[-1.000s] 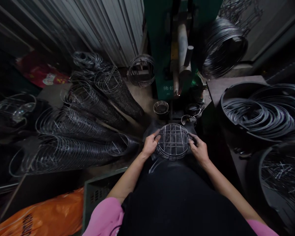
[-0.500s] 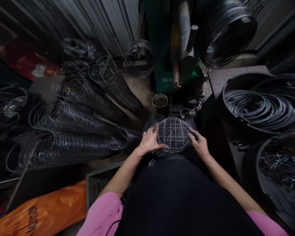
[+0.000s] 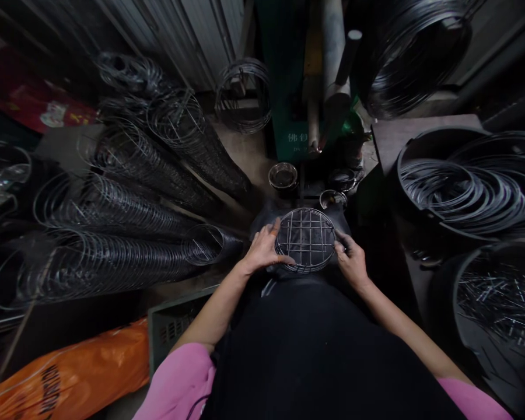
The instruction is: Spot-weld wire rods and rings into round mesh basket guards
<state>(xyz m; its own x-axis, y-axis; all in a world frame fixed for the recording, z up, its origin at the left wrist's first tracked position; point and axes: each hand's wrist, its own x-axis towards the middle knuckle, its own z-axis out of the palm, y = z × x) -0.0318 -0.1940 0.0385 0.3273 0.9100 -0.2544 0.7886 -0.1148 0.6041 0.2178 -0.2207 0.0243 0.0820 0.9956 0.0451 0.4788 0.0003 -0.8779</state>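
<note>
A round wire rack [image 3: 310, 239] with crossed bars inside its rim lies over the dark cloth on my lap. It looks like more than one ring stacked together. Gripping its left rim is my left hand [image 3: 266, 248], thumb along the near edge and fingers on the far left side. My right hand [image 3: 350, 256] pinches the right rim between thumb and fingers. Just beyond the rack stands a green machine [image 3: 289, 122] with a metal rod [image 3: 314, 128] pointing down.
Tall stacks of wire racks [image 3: 126, 256] line the left side. On the right are a tub of wire rings [image 3: 472, 192] and a tub of short wire pieces [image 3: 499, 297]. Small round containers [image 3: 283, 176] sit ahead. An orange sack [image 3: 79, 367] and a green crate [image 3: 170, 326] are at lower left.
The view has shifted slightly, so the stacks at left sit further left. Both hands still hold the rack in nearly the same place; the right fingers have curled in a little more.
</note>
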